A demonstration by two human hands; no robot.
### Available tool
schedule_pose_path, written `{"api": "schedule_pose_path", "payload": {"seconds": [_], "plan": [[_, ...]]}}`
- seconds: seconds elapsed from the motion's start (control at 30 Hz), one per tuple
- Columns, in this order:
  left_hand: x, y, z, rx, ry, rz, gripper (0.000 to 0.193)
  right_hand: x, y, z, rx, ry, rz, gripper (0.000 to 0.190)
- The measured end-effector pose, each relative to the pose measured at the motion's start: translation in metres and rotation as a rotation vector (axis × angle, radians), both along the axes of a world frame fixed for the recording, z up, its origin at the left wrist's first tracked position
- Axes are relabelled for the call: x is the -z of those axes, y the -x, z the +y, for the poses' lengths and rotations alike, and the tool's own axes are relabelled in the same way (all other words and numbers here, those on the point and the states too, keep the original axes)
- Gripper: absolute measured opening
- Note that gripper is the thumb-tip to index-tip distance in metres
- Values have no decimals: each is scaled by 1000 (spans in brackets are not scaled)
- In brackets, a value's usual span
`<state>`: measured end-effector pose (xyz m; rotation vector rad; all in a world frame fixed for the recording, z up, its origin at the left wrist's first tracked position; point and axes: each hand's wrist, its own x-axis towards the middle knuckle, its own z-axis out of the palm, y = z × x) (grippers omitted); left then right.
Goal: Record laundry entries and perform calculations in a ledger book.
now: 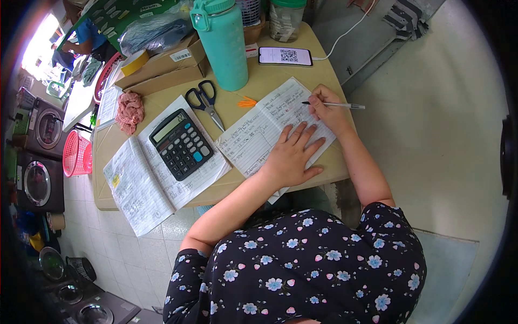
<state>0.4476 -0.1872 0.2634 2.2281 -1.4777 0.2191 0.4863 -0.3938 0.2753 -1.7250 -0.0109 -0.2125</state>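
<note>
My right hand grips a ballpoint pen, its dark tip over the upper right page of an open lined notebook with handwriting. Flat on the same page lies my left hand, fingers spread, holding nothing. To the left, a black desk calculator rests on a second open notebook. Dark-handled scissors lie between the calculator and a turquoise water bottle. Orange strips sit by the top edge of the written notebook.
A phone with a white cable lies at the table's back right, near a green-lidded jar. Yellow tape rests on a cardboard box beside a pink cloth. A pink basket, washing machines and people are leftward.
</note>
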Motion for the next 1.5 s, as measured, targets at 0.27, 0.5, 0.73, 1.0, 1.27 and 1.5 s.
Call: {"api": "schedule_pose_path", "payload": {"seconds": [0.27,0.5,0.73,1.0,1.27,1.5], "plan": [[1,0,0,3,9,-1,70,16,-2,-10,-115,223,-182,31],[0,0,0,11,13,13,70,9,-1,0,-93,371,-180,40],[3,-1,-1,10,8,9,71,10,-2,-3,-61,412,-148,37],[1,0,0,8,9,15,70,9,-1,-4,-52,443,-180,36],[2,0,0,4,3,9,70,8,-2,-3,-60,432,-220,34],[1,-1,-1,8,1,-1,70,11,-2,-5,-33,435,-198,33]]}}
